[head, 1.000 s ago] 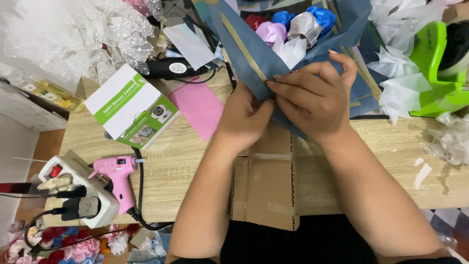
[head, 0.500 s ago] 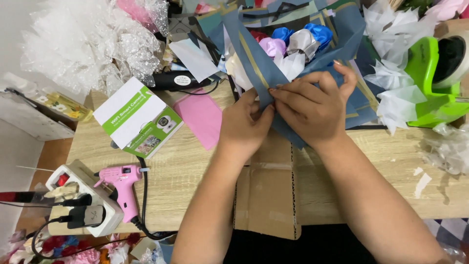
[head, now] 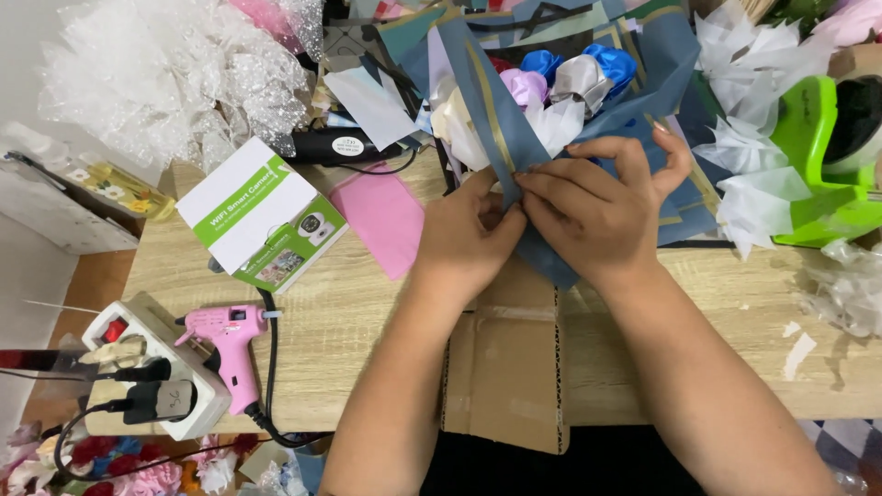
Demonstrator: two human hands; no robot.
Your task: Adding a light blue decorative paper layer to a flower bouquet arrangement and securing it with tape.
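Note:
Both hands meet at the middle of a bouquet wrapped in dark blue paper (head: 652, 83) with a gold stripe. My left hand (head: 464, 234) pinches a fold of the paper at its lower left. My right hand (head: 602, 207) grips the wrap around the bouquet's neck, fingers curled over it. Satin flowers (head: 574, 78) in blue, lilac, silver and cream stick out of the top of the wrap. A flat piece of brown cardboard (head: 505, 367) lies under my forearms on the wooden table (head: 349, 331).
A pink glue gun (head: 230, 340) lies front left beside a white power strip (head: 147, 377). A white and green box (head: 262, 216) and pink paper (head: 386, 216) lie left of my hands. Clear cellophane (head: 175, 83) is piled back left. A green tape dispenser (head: 818, 174) stands at right.
My hands have slid a little to the left and down on the wrap. The blue paper has been folded tighter around the flowers. The camera has moved closer.

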